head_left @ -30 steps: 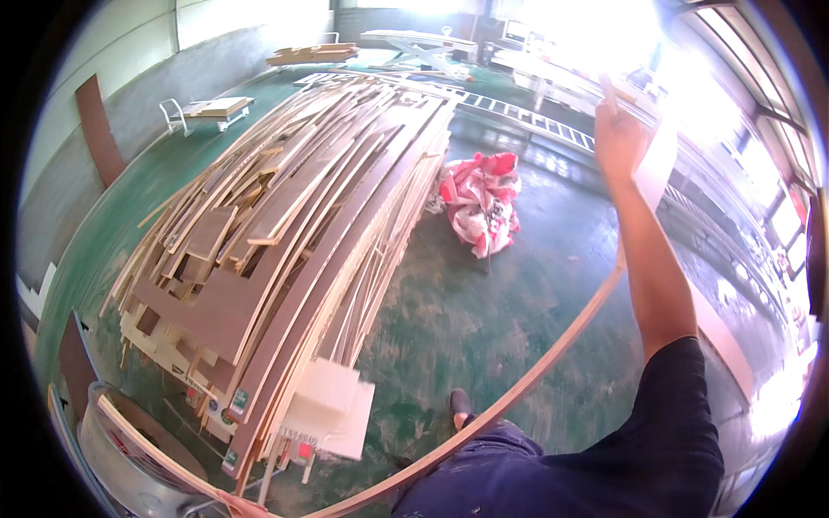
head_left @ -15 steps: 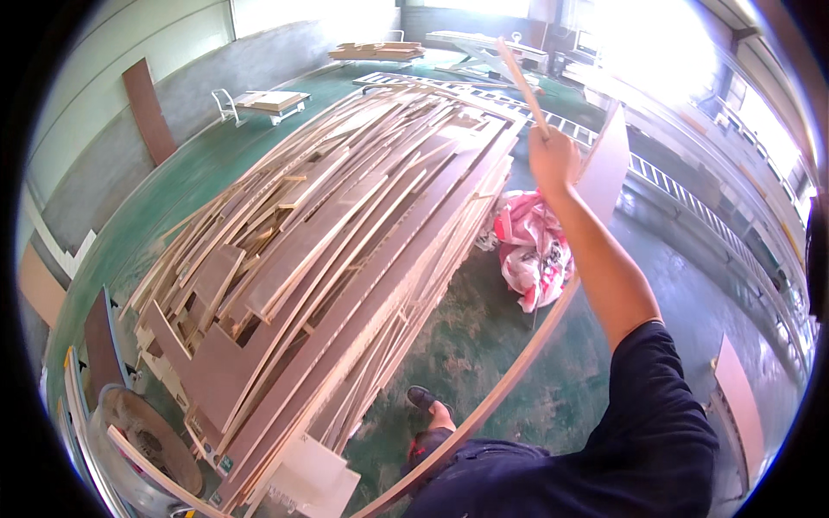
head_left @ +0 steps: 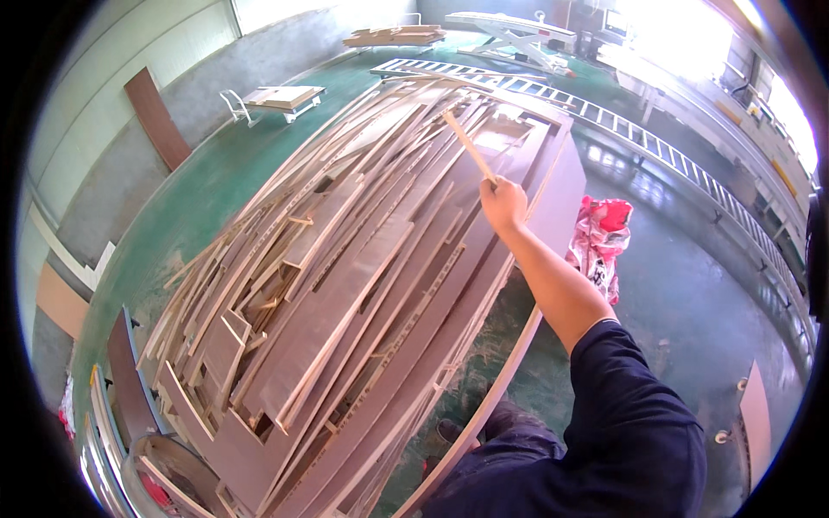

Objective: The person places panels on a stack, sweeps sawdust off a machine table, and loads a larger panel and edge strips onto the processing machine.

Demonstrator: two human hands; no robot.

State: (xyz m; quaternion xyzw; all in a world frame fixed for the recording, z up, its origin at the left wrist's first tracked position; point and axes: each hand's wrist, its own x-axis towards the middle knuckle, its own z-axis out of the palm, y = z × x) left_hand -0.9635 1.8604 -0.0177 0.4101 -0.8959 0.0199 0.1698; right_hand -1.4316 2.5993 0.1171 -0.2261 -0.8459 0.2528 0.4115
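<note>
My right hand (head_left: pixel 503 204) is stretched out over a big heap of wooden boards and strips (head_left: pixel 345 285) lying on the green floor. Its fingers are shut on a thin pale wooden strip (head_left: pixel 467 145) that sticks up and away from the fist. A long brown panel with a pale edge (head_left: pixel 518 345) runs along the heap's right side, under my forearm, down toward my legs. Whether the hand also grips this panel I cannot tell. My left hand is out of view.
A red and white bag (head_left: pixel 604 242) lies on the floor right of the heap. A roller conveyor (head_left: pixel 630 134) runs behind it. A low pallet with boards (head_left: pixel 281 97) and a brown board leaning on the wall (head_left: pixel 155 116) stand at the back left. My shoe (head_left: pixel 449 429) is beside the heap.
My right arm has come down from high on the right to over the heap. The long bent panel swung left with it and now lies along the heap's right edge.
</note>
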